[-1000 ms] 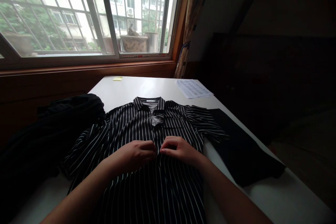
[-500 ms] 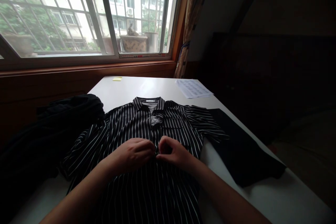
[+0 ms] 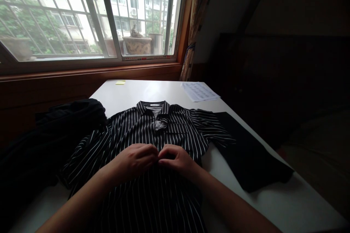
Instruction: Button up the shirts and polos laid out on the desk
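Note:
A black shirt with white stripes (image 3: 128, 123) lies front side up on the white table (image 3: 161, 89), its collar toward the window and the neck opening parted. Over the middle of its front, my left hand (image 3: 142, 157) is closed, fingertips pinching the cloth at the button placket. My right hand (image 3: 175, 157) meets it there, thumb and fingers curled into a pinch on the same strip of the shirt. The fingertips of both hands touch or nearly touch. Whether a button sits between them is hidden by the fingers.
A heap of dark cloth (image 3: 73, 120) lies at the left, against the shirt's sleeve. Flat black cloth (image 3: 246, 153) extends from under the other sleeve. Printed sheets (image 3: 201, 91) and a yellow sticky note (image 3: 120, 82) rest near the far edge, below the barred window (image 3: 136, 14).
My right hand has shifted slightly left and closed in on my left hand. The shirt's right side has been drawn inward, baring more table there. The view has moved slightly.

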A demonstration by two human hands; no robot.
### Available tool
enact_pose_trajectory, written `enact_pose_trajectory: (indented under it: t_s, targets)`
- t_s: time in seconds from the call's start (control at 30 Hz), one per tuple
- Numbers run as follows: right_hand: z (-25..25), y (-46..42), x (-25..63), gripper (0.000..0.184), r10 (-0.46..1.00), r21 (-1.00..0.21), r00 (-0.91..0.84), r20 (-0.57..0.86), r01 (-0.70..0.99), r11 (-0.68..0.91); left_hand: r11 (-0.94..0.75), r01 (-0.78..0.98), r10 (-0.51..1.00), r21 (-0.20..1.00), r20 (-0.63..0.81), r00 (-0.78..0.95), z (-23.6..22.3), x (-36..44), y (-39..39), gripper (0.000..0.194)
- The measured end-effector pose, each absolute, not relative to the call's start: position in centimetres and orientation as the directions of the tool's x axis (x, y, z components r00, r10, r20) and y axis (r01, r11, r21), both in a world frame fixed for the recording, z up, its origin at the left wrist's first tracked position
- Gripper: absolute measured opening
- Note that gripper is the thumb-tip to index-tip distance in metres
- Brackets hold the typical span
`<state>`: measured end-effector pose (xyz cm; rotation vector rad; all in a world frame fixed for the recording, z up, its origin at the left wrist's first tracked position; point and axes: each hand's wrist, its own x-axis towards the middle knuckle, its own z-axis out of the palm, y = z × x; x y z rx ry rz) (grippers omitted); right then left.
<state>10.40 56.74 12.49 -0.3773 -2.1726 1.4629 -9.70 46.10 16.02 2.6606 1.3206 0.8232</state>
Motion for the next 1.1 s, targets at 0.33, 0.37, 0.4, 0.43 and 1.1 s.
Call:
enact_pose_trajectory:
  t_s: [0.33, 0.37, 0.4, 0.43, 1.1]
  targets:
    - [12.1, 56.0, 10.0, 0.019, 0.527, -0.944, -0.831, 0.178, 0.006, 0.329, -0.454, 0.757, 0.838, 0.47, 0.513, 0.184, 13.9, -8.2, 44.8, 0.011]
    - [12.0, 56.0, 10.0, 0.018, 0.529, -0.941, -0.828, 0.188, 0.003, 0.339, -0.427, 0.74, 0.851, 0.519, 0.507, 0.135, 13.6, -8.0, 44.8, 0.009]
    - [12.0, 55.9, 10.0, 0.016, 0.529, -0.933, -0.824, 0.204, 0.001, 0.361, -0.404, 0.721, 0.861, 0.563, 0.501, 0.091, 13.4, -7.9, 44.7, 0.008]
    - [12.0, 55.9, 10.0, 0.015, 0.525, -0.921, -0.821, 0.223, -0.001, 0.39, -0.382, 0.703, 0.869, 0.599, 0.493, 0.052, 13.2, -7.7, 44.7, 0.007]
    - [11.7, 55.8, 9.9, 0.022, 0.526, -0.998, -0.85, 0.011, 0.022, 0.058, -0.387, 0.631, 0.863, 0.673, 0.505, -0.009, 10.7, -7.5, 44.6, 0.01]
